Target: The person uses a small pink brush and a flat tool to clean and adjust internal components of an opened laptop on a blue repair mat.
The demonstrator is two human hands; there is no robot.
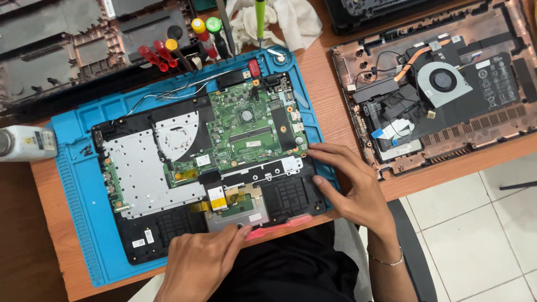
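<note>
- Far left: white bottle (25,143) lying on its side on the table (56,223), well apart from both hands.
- Blue mat (78,184) under the opened laptop (168,223); laptop's long axis runs L–R across the view, slightly tilted, front edge toward the person.
- Screwdrivers (168,53) in a row at the mat's back edge, red/yellow/green handles. Nobody near them.
- Left hand (198,263) at the laptop's front edge, low centre. Fingers together and stretched fwd, tips pressed down on a pink pry tool (279,225). Not a wrap grip, more a flat press; thumb side hidden, can't tell if it pinches.
- Pry tool lies flat along the front edge, long axis L–R, running rightward from the left fingertips. Looks wedged at the seam by the touchpad area; how deep, can't tell.
- Green board (246,131) sits back of centre, bare, no hand on it.
- Right hand (352,187) on the laptop's right edge. Fingers spread apart: index tip up by the board's right corner, thumb down on the black palm-rest part. Bracing, holding nothing.
- Key relation: tool's free end points toward the right hand, but left hand is the one on it, so left is nearer.
- Far right: second laptop (447,84) open w/ fan showing, untouched, apart from the right hand.
</note>
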